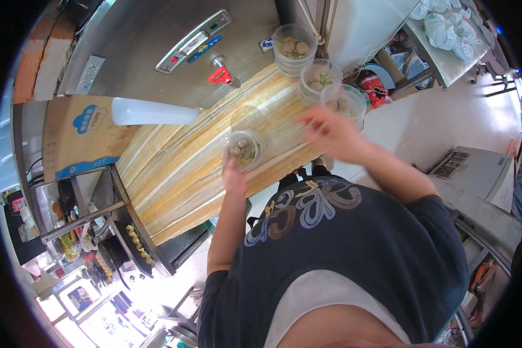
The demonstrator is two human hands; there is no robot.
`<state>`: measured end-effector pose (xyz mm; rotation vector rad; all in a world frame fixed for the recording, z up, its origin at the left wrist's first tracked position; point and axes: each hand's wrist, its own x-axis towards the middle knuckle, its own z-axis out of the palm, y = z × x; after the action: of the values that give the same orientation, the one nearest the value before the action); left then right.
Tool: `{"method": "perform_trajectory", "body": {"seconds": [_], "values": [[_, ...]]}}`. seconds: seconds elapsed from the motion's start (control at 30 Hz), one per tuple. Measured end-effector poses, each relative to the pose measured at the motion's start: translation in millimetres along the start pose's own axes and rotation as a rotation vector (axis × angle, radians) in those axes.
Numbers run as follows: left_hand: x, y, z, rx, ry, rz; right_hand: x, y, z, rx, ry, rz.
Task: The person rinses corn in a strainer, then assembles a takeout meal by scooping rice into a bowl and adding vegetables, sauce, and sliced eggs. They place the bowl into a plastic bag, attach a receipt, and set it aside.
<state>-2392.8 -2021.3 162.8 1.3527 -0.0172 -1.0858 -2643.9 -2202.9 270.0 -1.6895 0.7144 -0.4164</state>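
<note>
My left hand (233, 176) is closed around the near left side of a clear round plastic tub (245, 152), which holds brownish meatballs and bits of green. The tub is over the middle of a wooden tabletop (177, 174). My right hand (332, 137), smeared by motion, is near the board's right end, just below another clear tub (344, 101) with similar food. Its finger positions do not show clearly. Beyond that stand a tub with greens (320, 80) and a taller one, perhaps stacked, with meatballs (294, 49).
A steel appliance (133, 52) with a red-handled tap (221, 75) stands behind the board. A white translucent cylinder (153, 112) lies by a cardboard box (81, 136) at left. Racks with pans (113, 255) are lower left; a metal table with plastic bags (443, 32) is far right.
</note>
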Motion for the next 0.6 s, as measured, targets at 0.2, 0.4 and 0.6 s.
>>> {"method": "perform_trajectory", "body": {"seconds": [0.2,0.4,0.6], "values": [[4,-1,-4,0.042,0.025,-0.056,69,35,134,-0.32,-0.191,0.288],[0,6,-5,-0.196,-0.059,-0.132,83,27,131,-0.342,-0.206,0.215],[-4,16,8,0.38,0.257,0.407,57,-24,20,-0.461,-0.055,-0.084]]}}
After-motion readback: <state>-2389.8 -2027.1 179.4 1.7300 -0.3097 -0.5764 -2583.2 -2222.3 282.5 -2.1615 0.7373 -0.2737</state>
